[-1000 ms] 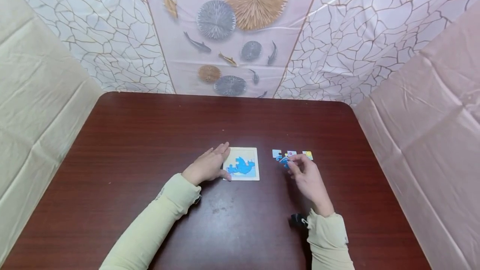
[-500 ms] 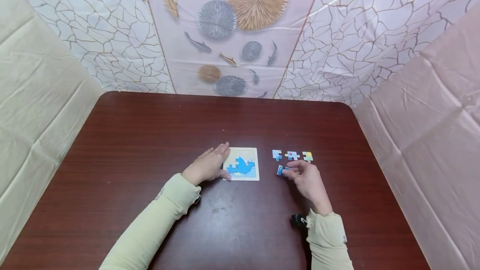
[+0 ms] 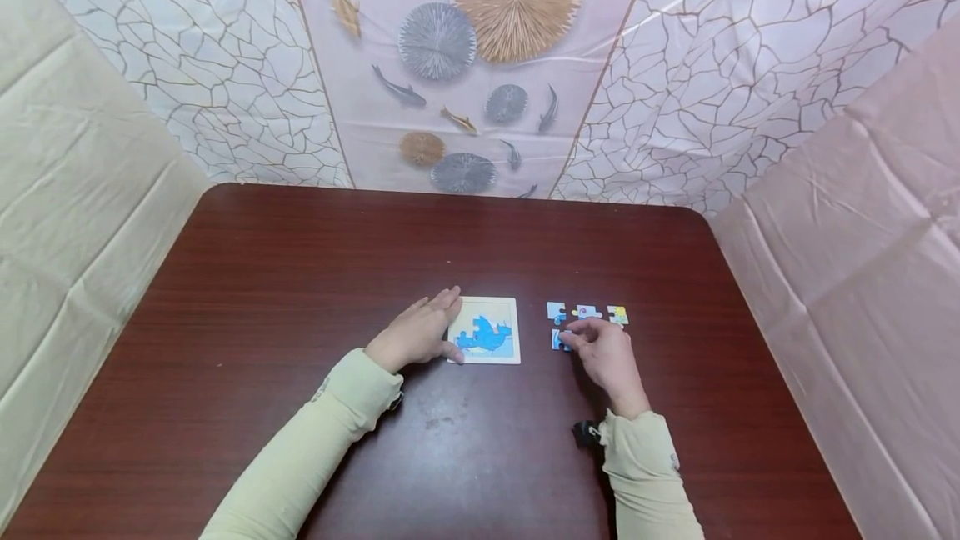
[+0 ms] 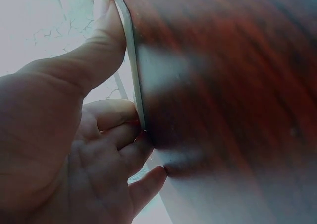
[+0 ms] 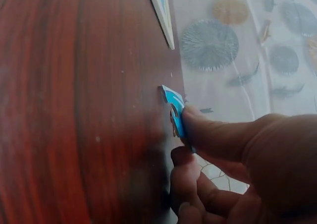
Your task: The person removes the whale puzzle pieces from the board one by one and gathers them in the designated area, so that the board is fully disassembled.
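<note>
A square puzzle board (image 3: 491, 302) with a pale frame and a partly filled blue picture lies on the table. My left hand (image 3: 422, 329) rests along its left edge, fingers stretched towards the far corner and thumb on the near corner. In the left wrist view, the thumb (image 4: 106, 33) lies on the board's rim. My right hand (image 3: 606, 354) pinches a blue puzzle piece (image 3: 557, 339) between thumb and fingers, low over or on the table. The right wrist view shows this piece (image 5: 174, 107) tilted, partly covered by the thumb. Just beyond the hand lies a row of puzzle pieces (image 3: 587, 312).
The dark red-brown table (image 3: 360, 248) has rounded far corners. Patterned sheeting (image 3: 465, 98) hangs behind it, and pale cloth walls (image 3: 862, 215) rise on both sides. A black strap (image 3: 586, 433) hangs at the right cuff.
The right hand has brought its puzzle piece nearer and slightly left, turned flatter, leaving the row of pieces in fuller view. My left hand has stayed on the board.
</note>
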`<action>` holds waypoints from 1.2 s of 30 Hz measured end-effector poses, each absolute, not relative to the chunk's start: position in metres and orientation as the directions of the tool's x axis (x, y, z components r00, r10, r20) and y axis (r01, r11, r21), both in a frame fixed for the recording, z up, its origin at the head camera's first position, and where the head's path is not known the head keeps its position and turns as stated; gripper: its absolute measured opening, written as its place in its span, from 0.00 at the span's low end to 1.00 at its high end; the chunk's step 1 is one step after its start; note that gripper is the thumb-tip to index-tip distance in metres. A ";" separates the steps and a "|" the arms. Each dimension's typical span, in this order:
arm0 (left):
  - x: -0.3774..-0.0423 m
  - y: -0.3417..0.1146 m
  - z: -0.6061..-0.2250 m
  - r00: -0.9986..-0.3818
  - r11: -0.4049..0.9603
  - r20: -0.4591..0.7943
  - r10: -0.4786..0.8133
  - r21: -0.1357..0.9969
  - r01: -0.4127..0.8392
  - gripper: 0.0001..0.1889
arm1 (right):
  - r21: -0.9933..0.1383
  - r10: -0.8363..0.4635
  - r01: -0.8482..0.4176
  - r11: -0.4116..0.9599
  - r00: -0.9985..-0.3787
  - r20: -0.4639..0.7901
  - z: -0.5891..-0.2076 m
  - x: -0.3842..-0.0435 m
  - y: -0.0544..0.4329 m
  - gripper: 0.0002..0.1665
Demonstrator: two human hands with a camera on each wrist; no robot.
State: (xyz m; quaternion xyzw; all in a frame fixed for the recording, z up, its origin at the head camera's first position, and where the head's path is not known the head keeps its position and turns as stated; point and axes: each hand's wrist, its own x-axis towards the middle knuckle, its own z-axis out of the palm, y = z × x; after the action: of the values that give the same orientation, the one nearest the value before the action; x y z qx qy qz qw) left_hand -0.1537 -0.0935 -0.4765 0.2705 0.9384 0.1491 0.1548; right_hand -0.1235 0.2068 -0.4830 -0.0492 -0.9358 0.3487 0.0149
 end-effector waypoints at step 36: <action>-0.153 -0.093 -0.475 -0.810 0.812 -0.206 0.549 0.363 0.457 0.52 | -0.518 0.187 0.209 0.830 -0.978 -0.096 -0.477 -0.124 0.200 0.12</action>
State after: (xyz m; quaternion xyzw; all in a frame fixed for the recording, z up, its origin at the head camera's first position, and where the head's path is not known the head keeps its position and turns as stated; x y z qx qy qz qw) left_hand -0.1528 -0.0930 -0.4749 0.2678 0.9395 0.1498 0.1525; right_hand -0.1238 0.1996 -0.4773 -0.1036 -0.9562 0.2729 -0.0207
